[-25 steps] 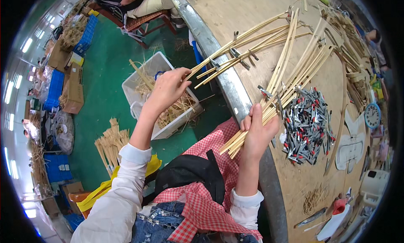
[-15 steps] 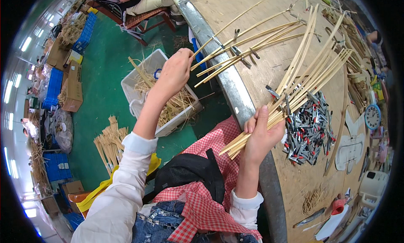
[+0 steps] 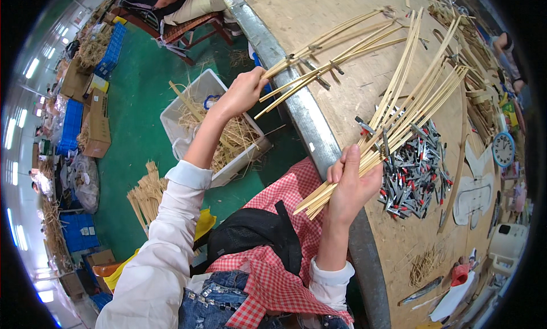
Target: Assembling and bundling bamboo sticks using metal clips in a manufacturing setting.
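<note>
My left hand point(image 3: 242, 92) is closed round the near ends of several thin pale strips point(image 3: 278, 67), which look like straw or bamboo and reach over the table edge. A few more strips point(image 3: 279, 102) lie just below, their ends jutting past the edge, with small dark clips on them. Closed at the right, my right hand point(image 3: 356, 186) grips a thicker bundle of pale strips point(image 3: 315, 202) near its lower end. Beyond the fingers the bundle fans out over the table, with dark clips fastened on it. Beside it lies a heap of black and red spring clips point(image 3: 419, 175).
The wooden table has a metal edge point(image 3: 322, 132). A white bin point(image 3: 168, 121) of straw scraps stands on the green floor, near upright straw bundles point(image 3: 147, 195). Someone sits on a chair point(image 3: 188, 29) at the far side. A blue-rimmed clock point(image 3: 503, 149) is at the right.
My left hand has moved slightly right, and the strips it grips have drawn together into a tighter group. My right hand keeps its hold with almost no movement.
</note>
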A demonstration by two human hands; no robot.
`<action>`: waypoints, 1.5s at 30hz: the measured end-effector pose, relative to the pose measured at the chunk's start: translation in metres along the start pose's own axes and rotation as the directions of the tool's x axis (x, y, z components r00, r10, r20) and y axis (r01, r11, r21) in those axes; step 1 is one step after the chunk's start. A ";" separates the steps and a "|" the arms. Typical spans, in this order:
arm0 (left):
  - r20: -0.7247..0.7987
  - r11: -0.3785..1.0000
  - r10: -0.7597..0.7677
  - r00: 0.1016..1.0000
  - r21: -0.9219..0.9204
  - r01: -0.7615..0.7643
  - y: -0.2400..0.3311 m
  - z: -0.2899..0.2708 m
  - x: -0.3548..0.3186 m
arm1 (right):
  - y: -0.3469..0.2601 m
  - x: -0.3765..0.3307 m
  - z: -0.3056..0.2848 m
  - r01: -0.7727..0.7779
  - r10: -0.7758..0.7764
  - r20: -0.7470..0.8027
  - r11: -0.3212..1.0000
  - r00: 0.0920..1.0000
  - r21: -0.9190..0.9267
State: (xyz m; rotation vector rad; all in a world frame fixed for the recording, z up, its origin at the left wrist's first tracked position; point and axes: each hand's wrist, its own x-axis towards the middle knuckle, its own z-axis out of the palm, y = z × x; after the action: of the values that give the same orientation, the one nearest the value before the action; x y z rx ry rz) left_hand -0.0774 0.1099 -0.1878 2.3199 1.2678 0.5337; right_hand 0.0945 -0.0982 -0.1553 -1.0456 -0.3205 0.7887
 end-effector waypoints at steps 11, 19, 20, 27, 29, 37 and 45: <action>0.106 0.991 -0.079 0.991 -0.099 0.090 0.019 -0.003 -0.004 | -0.005 -0.004 0.001 -0.008 0.008 0.008 1.000 1.000 0.012; 0.130 0.999 -0.037 0.991 0.008 0.037 0.027 0.001 -0.011 | -0.006 -0.006 -0.004 0.007 -0.007 0.009 0.999 1.000 0.032; 0.131 0.999 -0.036 0.991 0.010 0.035 0.026 0.001 -0.011 | -0.006 -0.006 -0.004 0.007 -0.008 0.010 0.999 1.000 0.046; 0.133 0.998 0.014 0.991 0.059 -0.022 0.031 0.011 -0.007 | 0.000 -0.006 -0.005 0.016 -0.016 -0.007 1.000 1.000 -0.003; 0.115 0.994 0.033 0.993 0.095 -0.044 0.031 0.018 -0.009 | 0.004 -0.006 -0.002 0.014 -0.014 -0.008 1.000 1.000 0.013; 0.416 0.640 -0.142 0.898 -0.654 0.404 0.069 0.023 -0.073 | 0.019 -0.005 0.010 -0.019 0.018 -0.004 0.998 1.000 -0.057; 0.244 0.919 0.017 0.970 -0.387 0.081 0.092 0.033 -0.140 | 0.048 -0.001 0.014 -0.084 0.090 0.113 0.995 0.989 -0.055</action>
State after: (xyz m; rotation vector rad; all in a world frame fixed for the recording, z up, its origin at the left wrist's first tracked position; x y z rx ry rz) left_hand -0.0678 -0.0609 -0.1820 1.9527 0.9766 0.4304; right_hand 0.0654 -0.0772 -0.1903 -1.0691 -0.3971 0.9261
